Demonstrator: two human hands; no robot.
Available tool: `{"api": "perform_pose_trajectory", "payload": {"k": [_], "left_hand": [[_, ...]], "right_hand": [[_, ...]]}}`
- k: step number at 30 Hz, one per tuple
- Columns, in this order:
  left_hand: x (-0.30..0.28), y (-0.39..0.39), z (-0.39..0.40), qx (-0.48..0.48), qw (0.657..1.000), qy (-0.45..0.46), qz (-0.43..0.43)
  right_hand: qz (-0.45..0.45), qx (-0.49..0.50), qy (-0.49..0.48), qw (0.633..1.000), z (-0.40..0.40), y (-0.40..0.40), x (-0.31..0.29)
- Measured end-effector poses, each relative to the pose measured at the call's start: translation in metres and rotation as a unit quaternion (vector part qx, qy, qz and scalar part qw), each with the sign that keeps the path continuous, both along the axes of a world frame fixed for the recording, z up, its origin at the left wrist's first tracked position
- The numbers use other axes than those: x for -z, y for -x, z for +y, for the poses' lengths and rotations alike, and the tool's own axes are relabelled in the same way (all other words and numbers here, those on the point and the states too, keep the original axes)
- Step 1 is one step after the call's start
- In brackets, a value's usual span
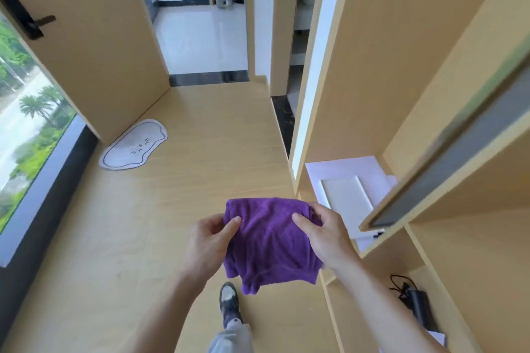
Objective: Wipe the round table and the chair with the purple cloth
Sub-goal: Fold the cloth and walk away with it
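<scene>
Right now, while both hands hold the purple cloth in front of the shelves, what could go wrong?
1. The purple cloth hangs loosely below the left hand and right hand, above the shoe; if it slips, the person might step on it.
2. The open shelf unit stands very near on the right; an elbow may hit it.
3. The cat-shaped mat lies on the floor ahead and might slide underfoot.

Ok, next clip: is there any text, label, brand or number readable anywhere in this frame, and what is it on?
None can be read.
Floor mat: a drawn cat face only, no letters.
White papers on the shelf: blank as far as can be seen.
Small dark mark at the papers' edge: too small to read.
Purple cloth, held in both hands: no tag or print visible.
</scene>
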State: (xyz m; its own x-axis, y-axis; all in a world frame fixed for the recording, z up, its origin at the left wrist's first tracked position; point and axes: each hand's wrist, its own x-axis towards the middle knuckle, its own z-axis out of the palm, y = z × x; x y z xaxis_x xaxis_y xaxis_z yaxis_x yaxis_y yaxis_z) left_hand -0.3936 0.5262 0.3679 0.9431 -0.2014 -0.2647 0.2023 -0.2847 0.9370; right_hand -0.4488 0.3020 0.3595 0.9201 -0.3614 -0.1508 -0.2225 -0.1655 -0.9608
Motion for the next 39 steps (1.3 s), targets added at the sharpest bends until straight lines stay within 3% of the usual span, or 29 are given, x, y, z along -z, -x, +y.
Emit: {"api": "perform_pose_trajectory", "payload": {"k": [5, 9, 15, 25, 33, 39], "left_hand": [[0.011, -0.123, -0.015, 0.057, 0.998, -0.011, 0.035], [0.012, -0.214, -0.052, 0.125, 0.990, -0.007, 0.069], [0.013, -0.295, -0.157, 0.254, 0.961, 0.007, 0.108], [0.066, -0.343, -0.352, 0.378, 0.907, -0.046, 0.179], [0.167, -0.356, -0.437, 0.456, 0.861, -0.103, 0.200], [0.271, -0.359, -0.496, 0.507, 0.822, -0.166, 0.199]], "right_hand": [[0.055, 0.050, 0.008, 0.997, -0.012, -0.092, 0.007], [0.048, 0.120, 0.017, 0.991, -0.034, -0.149, 0.005], [0.055, 0.245, 0.007, 0.968, -0.100, -0.173, 0.010], [0.099, 0.422, -0.029, 0.901, -0.220, -0.183, 0.064], [0.142, 0.502, -0.069, 0.850, -0.266, -0.186, 0.158], [0.190, 0.569, -0.130, 0.789, -0.295, -0.189, 0.262]]}}
